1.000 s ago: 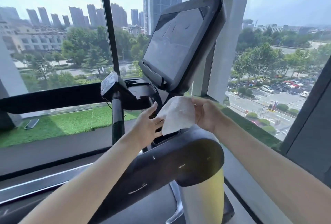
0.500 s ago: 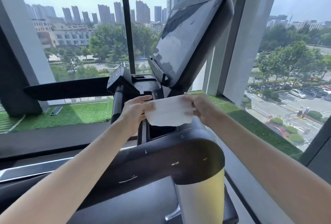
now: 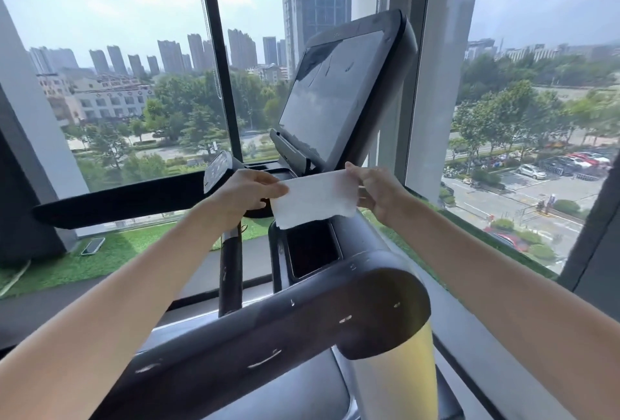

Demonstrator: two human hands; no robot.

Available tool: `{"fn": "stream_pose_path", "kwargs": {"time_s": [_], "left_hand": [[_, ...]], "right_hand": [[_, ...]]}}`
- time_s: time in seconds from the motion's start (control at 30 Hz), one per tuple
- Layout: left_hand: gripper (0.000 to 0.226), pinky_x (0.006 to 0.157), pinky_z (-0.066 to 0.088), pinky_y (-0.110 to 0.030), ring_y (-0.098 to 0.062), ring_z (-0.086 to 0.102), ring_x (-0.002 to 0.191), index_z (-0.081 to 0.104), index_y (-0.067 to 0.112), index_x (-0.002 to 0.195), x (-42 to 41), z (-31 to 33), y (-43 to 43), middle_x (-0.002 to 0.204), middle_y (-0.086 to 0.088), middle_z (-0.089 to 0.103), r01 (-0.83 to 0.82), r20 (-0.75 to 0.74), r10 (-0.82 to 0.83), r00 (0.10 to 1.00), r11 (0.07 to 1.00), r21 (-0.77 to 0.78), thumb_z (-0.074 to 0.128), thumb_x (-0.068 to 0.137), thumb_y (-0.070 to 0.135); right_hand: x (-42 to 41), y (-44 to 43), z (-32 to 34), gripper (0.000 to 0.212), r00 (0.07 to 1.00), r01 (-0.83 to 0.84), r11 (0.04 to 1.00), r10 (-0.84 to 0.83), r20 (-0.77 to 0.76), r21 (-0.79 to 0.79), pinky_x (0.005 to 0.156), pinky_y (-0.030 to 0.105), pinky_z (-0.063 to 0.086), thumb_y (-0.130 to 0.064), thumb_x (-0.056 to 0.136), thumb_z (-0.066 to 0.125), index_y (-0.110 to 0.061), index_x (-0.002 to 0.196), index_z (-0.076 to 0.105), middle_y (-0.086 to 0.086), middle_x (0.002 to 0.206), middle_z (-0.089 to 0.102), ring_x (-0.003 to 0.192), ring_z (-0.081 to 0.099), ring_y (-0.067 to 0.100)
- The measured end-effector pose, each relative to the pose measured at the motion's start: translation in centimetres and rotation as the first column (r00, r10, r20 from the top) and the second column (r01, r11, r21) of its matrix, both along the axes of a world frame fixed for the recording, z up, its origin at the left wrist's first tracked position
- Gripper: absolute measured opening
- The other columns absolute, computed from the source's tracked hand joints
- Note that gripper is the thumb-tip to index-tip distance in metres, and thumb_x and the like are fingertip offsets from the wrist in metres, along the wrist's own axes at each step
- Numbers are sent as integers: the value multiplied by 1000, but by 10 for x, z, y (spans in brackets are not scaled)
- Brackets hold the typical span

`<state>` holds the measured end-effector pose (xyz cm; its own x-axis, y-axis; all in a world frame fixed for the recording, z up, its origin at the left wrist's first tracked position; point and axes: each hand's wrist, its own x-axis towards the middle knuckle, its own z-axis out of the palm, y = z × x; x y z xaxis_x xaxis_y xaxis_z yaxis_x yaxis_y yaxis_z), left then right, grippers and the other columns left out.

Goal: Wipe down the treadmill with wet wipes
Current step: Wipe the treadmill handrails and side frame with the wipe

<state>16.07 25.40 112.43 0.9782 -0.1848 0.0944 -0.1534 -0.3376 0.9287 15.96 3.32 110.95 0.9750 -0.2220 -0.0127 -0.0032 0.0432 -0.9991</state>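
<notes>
while the person stands at the treadmill [image 3: 364, 238], the 2 hands are raised in front of the console and a white wet wipe [image 3: 315, 200] is stretched flat between them. the left hand [image 3: 245, 191] pinches the wipe's left edge, thumb and fingers closed together on it. the right hand [image 3: 379, 191] pinches the top right corner, its other fingers curled under. the wipe hangs in the air just below the dark touchscreen [image 3: 335, 94], touching no part of the machine that i can make out. from here its lower edge hangs in front of the top of a black recessed tray [image 3: 312, 252] in the console.

the screen is tilted back and shows streaks and smudges across its glass. nearest us runs a thick black handrail [image 3: 268, 329], scuffed with pale nicks and ending in a rounded cap above a yellow upright [image 3: 412, 379]. another black rail [image 3: 117, 200] reaches away to the left, with a small control pod [image 3: 216, 173] at its inner end, just beside the left hand.

the machine faces tall windows split by a dark mullion [image 3: 218, 67] and a pale pillar [image 3: 436, 67]. outside lies a strip of green turf [image 3: 100, 252]. beyond it are trees, a car park [image 3: 553, 168] on the right, and tower blocks [image 3: 318, 0] under a hazy blue sky.
</notes>
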Motion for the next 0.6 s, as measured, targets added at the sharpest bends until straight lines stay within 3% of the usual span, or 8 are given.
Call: {"fn": "stream_pose_path", "kwargs": {"time_s": [0.07,0.13,0.23,0.33,0.47,0.6], "left_hand": [[7,86,50,-30,-12,63,89,67,11,91,4,-1,7,91,1,68,69,-57,-75,996,993,-100,70,86,16],[6,76,55,-30,-15,67,79,66,10,93,5,-4,9,88,-1,68,94,-95,-120,988,965,-246,65,89,13],[16,61,57,-29,-16,66,72,65,9,105,7,-13,13,92,-5,66,21,-204,-113,972,913,-408,64,89,15],[36,51,54,-26,-15,66,69,61,7,114,6,-25,15,93,-6,67,-27,-297,-80,951,940,-339,73,81,9],[22,52,51,-27,-21,64,74,61,10,94,11,-36,16,94,-10,67,-198,-259,134,957,950,-242,74,78,4],[16,62,48,-31,-21,57,71,57,9,88,15,-40,15,80,-7,59,-314,2,314,950,949,-30,69,78,4]], "right_hand": [[-2,1,3,20,1000,-21,999,20,5,35,66,36,50,-28,87,69,-10,79,64,9,83,60,74,57,26],[-5,4,6,15,995,-94,994,92,30,56,55,27,52,-24,83,71,-9,82,67,5,76,67,67,63,22],[-6,18,3,10,987,-156,987,154,38,37,52,25,53,-4,75,75,-5,84,69,4,69,70,63,66,20],[-2,36,-12,20,999,-27,990,25,-21,-137,55,25,53,5,70,78,-11,70,66,6,67,68,68,64,24],[5,52,-27,26,980,181,916,-197,-11,-358,80,31,53,-8,68,84,-13,73,59,9,91,64,85,62,23],[3,70,-34,40,949,316,866,-292,121,-388,62,19,43,-6,72,80,-11,99,51,5,90,58,72,54,12]]}}
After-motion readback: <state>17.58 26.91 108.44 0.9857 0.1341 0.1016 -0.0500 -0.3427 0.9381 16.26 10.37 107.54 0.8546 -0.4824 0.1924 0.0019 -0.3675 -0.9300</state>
